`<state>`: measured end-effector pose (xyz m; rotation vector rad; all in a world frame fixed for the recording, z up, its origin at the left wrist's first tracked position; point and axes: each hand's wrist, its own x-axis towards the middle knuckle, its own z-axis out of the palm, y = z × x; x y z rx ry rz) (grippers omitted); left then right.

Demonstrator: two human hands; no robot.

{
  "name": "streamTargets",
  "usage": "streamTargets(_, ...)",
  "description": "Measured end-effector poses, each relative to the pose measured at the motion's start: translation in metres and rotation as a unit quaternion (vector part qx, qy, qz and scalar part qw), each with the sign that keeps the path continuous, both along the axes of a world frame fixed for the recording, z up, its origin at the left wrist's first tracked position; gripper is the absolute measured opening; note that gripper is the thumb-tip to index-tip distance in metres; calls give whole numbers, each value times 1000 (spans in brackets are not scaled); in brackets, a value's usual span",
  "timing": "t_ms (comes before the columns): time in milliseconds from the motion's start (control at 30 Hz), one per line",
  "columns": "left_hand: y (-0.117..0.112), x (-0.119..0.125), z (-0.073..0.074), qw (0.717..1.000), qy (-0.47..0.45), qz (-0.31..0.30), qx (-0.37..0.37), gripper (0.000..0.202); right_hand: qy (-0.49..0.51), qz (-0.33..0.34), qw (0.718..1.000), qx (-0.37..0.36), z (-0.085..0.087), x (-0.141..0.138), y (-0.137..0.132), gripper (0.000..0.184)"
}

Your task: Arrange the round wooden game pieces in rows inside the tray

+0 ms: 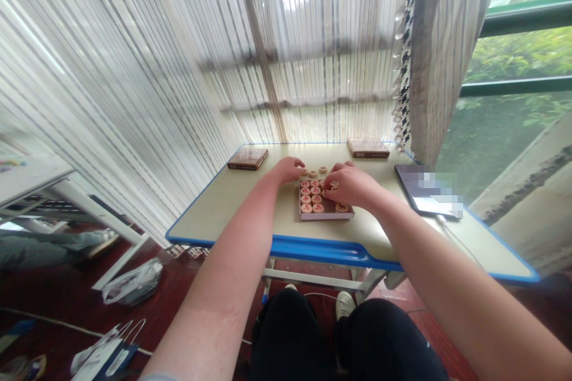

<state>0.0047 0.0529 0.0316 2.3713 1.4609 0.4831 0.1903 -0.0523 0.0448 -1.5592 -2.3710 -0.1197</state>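
A shallow box tray [333, 212] lies on the beige desk [232, 202] and holds several round wooden chess pieces [311, 199] with red marks. My right hand [351, 184] rests over the tray's right half, its fingers pinched together on a piece there. My left hand [289, 168] lies just beyond the tray's far left corner, fingers curled down on the desk beside loose pieces [317, 171]. Whether it holds one is hidden.
A brown wooden box [248, 158] sits at the far left of the desk and another box [368, 147] at the far right. A dark tablet [424, 190] with a cable lies right. Curtains hang behind. Bags lie on the floor at left.
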Motion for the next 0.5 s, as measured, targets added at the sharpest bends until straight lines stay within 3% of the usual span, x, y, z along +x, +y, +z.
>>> streamTargets(300,-4,-2,-1,999,32,-25,30,36,-34,-3,999,-26,0,-4,-1,16)
streamTargets(500,2,1,-10,999,-6,-20,46,36,40,-11,999,16,-1,1,2,18)
